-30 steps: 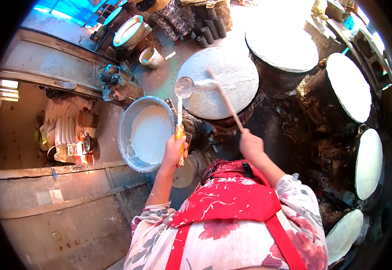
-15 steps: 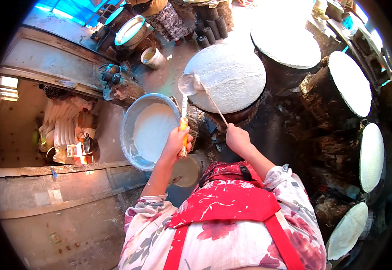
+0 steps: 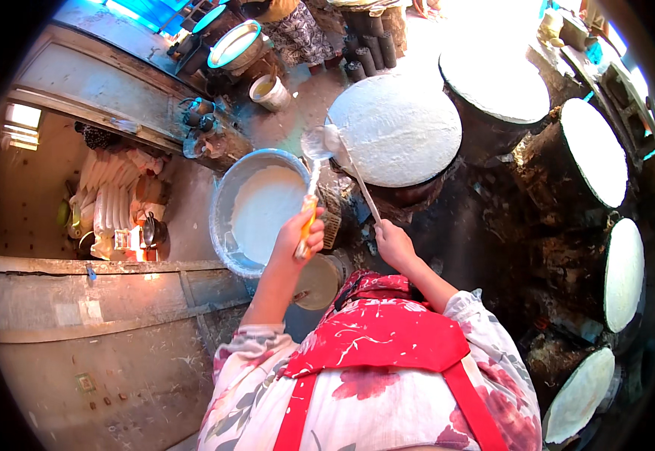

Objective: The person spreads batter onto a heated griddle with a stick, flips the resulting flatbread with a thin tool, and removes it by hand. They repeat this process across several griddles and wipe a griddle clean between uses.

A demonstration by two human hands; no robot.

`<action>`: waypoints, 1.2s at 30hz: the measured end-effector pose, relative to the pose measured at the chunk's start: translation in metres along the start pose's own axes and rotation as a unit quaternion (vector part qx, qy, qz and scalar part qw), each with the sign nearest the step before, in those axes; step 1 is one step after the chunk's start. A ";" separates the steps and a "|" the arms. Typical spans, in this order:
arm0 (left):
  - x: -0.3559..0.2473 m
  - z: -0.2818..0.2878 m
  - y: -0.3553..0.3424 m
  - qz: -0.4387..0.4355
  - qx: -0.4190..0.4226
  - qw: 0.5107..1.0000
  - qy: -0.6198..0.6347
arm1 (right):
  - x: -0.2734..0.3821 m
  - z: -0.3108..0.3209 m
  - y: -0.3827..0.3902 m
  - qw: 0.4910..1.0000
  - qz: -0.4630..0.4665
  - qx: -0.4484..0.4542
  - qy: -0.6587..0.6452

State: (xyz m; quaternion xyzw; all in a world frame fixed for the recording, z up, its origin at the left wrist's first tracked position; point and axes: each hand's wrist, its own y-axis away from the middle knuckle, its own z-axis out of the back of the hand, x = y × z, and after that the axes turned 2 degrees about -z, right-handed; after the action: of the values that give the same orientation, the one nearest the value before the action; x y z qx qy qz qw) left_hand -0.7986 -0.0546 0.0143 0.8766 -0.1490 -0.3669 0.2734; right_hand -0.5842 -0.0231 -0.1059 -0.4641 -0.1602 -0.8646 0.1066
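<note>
My left hand [image 3: 300, 233] is wrapped round the yellow-orange handle of a ladle [image 3: 317, 143], its bowl coated in white. A thin stick with a pale, batter-coated end [image 3: 360, 184] is gripped in my right hand [image 3: 395, 244]. Stick end and ladle bowl appear to touch, at the left edge of a round griddle [image 3: 399, 129] spread with a white sheet. Below and left of the ladle stands a grey-blue tub [image 3: 221, 225] of white batter [image 3: 267, 214]. Whether the ladle holds batter is unclear.
More round griddles with white sheets [image 3: 593, 152] curve along my right side. A small bucket [image 3: 269, 93] stands beyond the tub, and a lidded-looking round container [image 3: 318, 283] by my apron. Dark cylindrical blocks [image 3: 372, 51] and another person [image 3: 301, 34] are at the back.
The view has shifted, so the surroundings sit farther right. Relative to the griddle, ladle and stick end have moved slightly left, toward the tub. Both hands keep their grips.
</note>
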 end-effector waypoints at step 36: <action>0.008 0.127 0.114 -0.129 -0.016 0.974 0.186 | -0.001 0.041 0.062 0.953 -0.087 -0.073 0.282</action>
State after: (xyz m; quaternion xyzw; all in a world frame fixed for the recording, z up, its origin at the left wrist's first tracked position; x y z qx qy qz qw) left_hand -0.8920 -0.1973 0.0025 0.9369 0.0244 -0.2320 0.2603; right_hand -0.5317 -0.0648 -0.0746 -0.1918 -0.1002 -0.9756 0.0376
